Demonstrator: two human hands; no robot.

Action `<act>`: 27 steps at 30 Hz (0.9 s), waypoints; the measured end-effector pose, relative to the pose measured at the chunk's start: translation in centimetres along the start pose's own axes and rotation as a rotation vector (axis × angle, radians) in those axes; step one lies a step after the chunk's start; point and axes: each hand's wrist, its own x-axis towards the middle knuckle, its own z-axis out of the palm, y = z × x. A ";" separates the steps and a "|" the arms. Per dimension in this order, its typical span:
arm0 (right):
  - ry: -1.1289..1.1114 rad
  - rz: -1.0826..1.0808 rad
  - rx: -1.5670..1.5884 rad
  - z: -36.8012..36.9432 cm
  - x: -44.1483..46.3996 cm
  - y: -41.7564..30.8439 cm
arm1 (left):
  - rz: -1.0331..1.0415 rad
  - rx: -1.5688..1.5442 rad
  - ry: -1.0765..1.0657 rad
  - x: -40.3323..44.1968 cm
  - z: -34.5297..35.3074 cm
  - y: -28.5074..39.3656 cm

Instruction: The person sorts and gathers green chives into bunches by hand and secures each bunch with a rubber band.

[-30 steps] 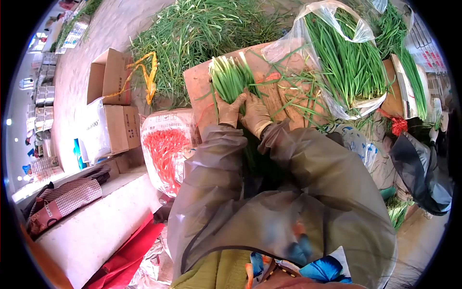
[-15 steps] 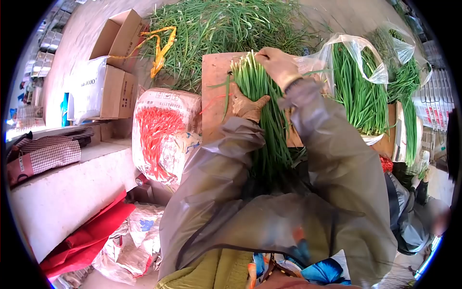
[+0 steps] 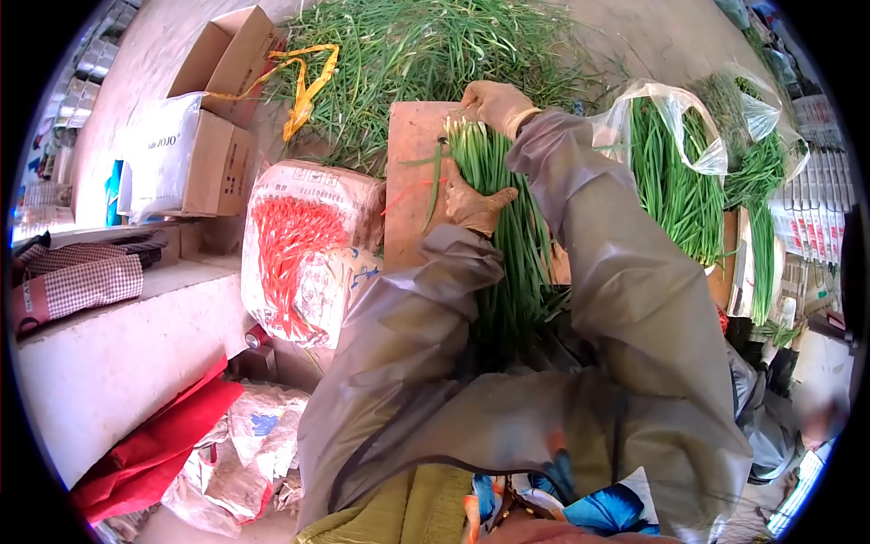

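A long bunch of green stalks (image 3: 515, 245) lies over the near part of a reddish-brown board (image 3: 412, 172), its pale ends pointing away from me. My left hand (image 3: 478, 207), in a tan glove, is wrapped round the bunch from the left, below the pale ends. At the top of the bunch is my right hand (image 3: 494, 104), also gloved, with its fingers bent in at the pale tips. Whatever those fingers hold is too small to make out.
Loose green stalks (image 3: 408, 45) cover the ground beyond the board. Left of it stand a sack with red ties (image 3: 294, 245) and cardboard boxes (image 3: 217, 168). To the right is a plastic bag of stalks (image 3: 666, 177). A person (image 3: 770, 426) is at the lower right.
My right hand has left its place beside my left hand and moved up to the pale ends. My left hand still holds the bunch. The view has shifted.
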 end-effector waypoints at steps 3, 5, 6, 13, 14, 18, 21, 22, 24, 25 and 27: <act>-0.091 -0.053 0.010 0.7 -0.6 -0.1 | 0.102 -0.034 0.016 0.2 0.1 -0.7; -0.016 0.046 0.396 1.1 -1.0 0.6 | 0.093 -0.031 0.002 0.6 0.3 -1.2; 0.061 0.123 0.648 0.8 -1.8 0.2 | 0.077 -0.031 -0.005 0.6 0.2 -1.0; 0.623 -0.051 0.927 -9.8 -6.1 -0.2 | 0.096 0.060 0.045 0.1 0.2 -0.9; 0.648 -0.026 0.745 -13.6 -6.6 1.5 | 0.070 0.064 0.026 0.0 0.0 -0.6; 0.988 -0.020 0.783 -26.3 -4.8 15.0 | 0.004 0.116 0.004 -0.2 -0.1 -0.1; 0.810 0.145 -0.450 -21.5 -5.9 12.6 | 0.051 0.129 0.009 0.0 -0.2 -0.5; 0.694 -0.038 -0.914 -18.2 -6.3 12.1 | 0.049 0.107 -0.016 0.1 -0.4 -0.2; 0.327 -0.244 -0.736 -8.3 -9.0 11.8 | 0.107 0.110 -0.017 0.3 -0.1 -0.8; 0.232 0.006 -0.540 -4.7 -10.6 8.7 | 0.071 0.074 -0.030 0.5 -0.1 -0.7; 0.168 0.425 -0.029 -2.1 -12.5 5.4 | 0.025 0.079 -0.037 -0.1 -0.8 0.4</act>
